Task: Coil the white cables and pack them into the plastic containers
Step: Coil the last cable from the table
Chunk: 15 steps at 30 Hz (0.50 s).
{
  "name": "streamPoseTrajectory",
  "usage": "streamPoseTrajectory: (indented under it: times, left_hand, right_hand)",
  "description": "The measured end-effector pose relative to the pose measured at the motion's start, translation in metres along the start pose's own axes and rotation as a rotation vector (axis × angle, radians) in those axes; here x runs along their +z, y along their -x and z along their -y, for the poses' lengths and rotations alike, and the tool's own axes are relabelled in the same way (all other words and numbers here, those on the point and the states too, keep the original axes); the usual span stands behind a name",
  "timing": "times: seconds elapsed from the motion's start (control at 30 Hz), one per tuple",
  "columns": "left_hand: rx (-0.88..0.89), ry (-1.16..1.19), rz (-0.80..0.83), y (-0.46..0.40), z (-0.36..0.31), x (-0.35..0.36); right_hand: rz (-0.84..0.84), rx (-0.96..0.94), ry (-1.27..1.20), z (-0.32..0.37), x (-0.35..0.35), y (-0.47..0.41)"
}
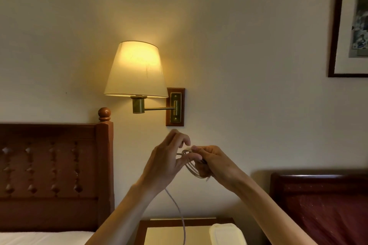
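Observation:
Both my hands are raised in front of the wall, below the lamp. My right hand (213,162) grips a small bundle of white cable (192,171) wound into several loops. My left hand (169,162) is beside it, fingers spread, with the cable passing between thumb and fingers near the top of the loops. A loose tail of the cable (179,211) hangs down from my left hand to the nightstand. A translucent plastic container (227,233) sits on the nightstand at the bottom edge, partly cut off.
A lit wall lamp (137,69) on a brass arm hangs just above my hands. A wooden headboard (51,175) and white bedding are on the left; a dark red headboard (322,205) on the right. The nightstand (169,232) stands between them. A framed picture (350,24) hangs top right.

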<state>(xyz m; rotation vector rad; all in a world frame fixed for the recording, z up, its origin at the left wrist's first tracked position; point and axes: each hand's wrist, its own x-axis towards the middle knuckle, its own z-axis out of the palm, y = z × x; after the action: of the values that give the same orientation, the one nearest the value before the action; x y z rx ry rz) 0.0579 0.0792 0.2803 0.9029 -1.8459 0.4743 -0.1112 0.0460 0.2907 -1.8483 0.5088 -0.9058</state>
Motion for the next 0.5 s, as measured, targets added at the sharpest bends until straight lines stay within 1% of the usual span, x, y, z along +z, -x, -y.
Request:
streamPoseTrajectory:
  times: [0.1,0.17,0.23,0.37,0.43,0.5]
  left_hand:
    - [-0.139,0.102,0.040,0.0039,0.0060,0.0088]
    - [-0.254,0.296,0.113,0.0066,0.0060,0.0108]
    - [-0.323,0.442,0.185,0.0071,0.0062,0.0088]
    - [-0.369,0.557,0.299,0.0106,0.0063,0.0022]
    - [-0.433,0.589,0.308,0.0105,0.0043,0.0019]
    - [-0.524,0.631,0.279,0.0096,0.0024,0.0037]
  right_hand:
    - [-0.025,0.067,-0.019,0.0017,-0.0010,-0.0054]
    - [-0.037,0.096,-0.041,0.0031,-0.0033,-0.0072]
    - [-0.034,0.128,-0.061,0.0037,-0.0051,-0.0077]
    - [-0.029,0.182,-0.115,0.0031,-0.0054,-0.0067]
    - [-0.034,0.190,-0.130,0.0026,-0.0039,-0.0069]
    - [-0.048,0.177,-0.103,0.0022,-0.0010,-0.0084]
